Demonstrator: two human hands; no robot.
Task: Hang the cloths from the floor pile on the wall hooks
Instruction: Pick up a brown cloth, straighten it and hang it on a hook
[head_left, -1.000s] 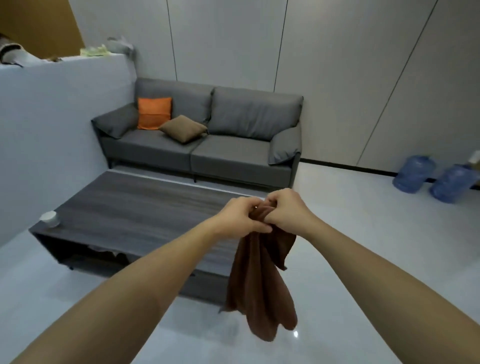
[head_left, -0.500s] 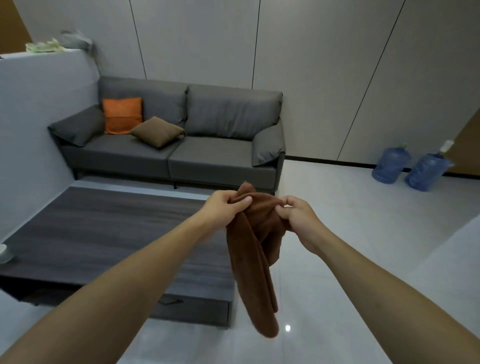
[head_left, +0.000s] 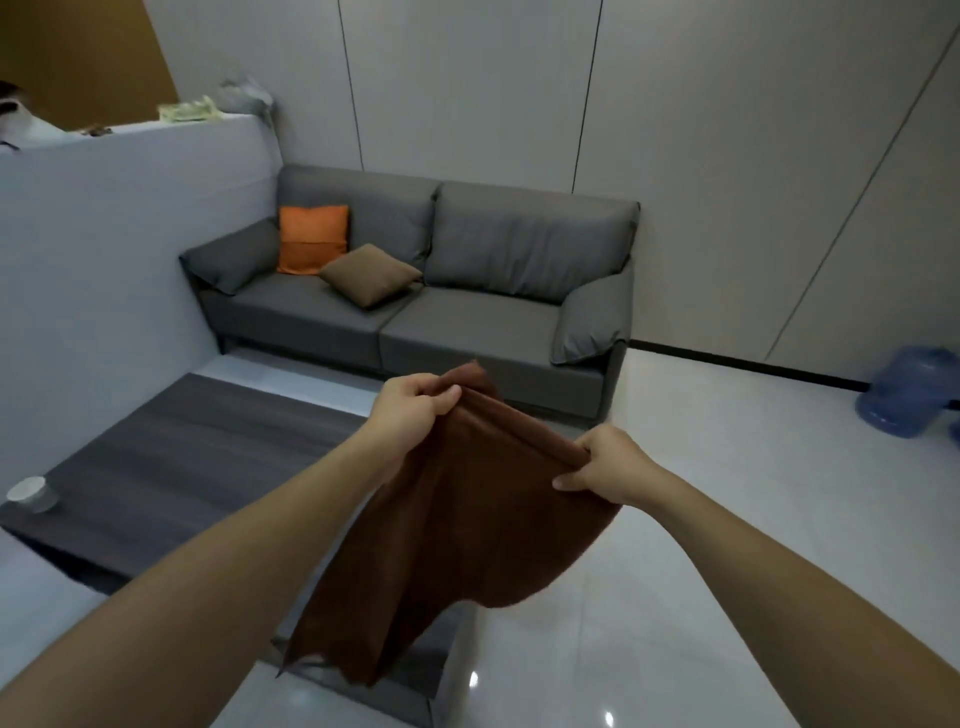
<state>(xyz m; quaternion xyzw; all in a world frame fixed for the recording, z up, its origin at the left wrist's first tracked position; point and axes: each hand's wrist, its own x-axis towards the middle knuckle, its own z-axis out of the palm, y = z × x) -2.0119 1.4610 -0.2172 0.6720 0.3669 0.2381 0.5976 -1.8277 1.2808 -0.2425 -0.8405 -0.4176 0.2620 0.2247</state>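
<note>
The brown cloth (head_left: 457, 525) hangs in the air in front of the person, over the near end of the dark wooden coffee table (head_left: 171, 462), stretched along its top edge between both hands. The left hand (head_left: 410, 408) pinches one upper corner with thumb and curled fingers; the right hand (head_left: 608, 473) pinches the other end of that edge. Half a second ago the two hands were nearly together with the cloth bunched into a narrow hanging rope; now they are apart and the cloth is opened into a broad sheet. Its lower part covers the table's near corner, and no wall hooks or floor pile are in view. Beyond stand a grey sofa (head_left: 467, 312) with orange and brown cushions, a white cup (head_left: 31, 493) on the table, pale wall panels, a glossy light floor, and a blue water jug (head_left: 906, 397) at the right edge.
</note>
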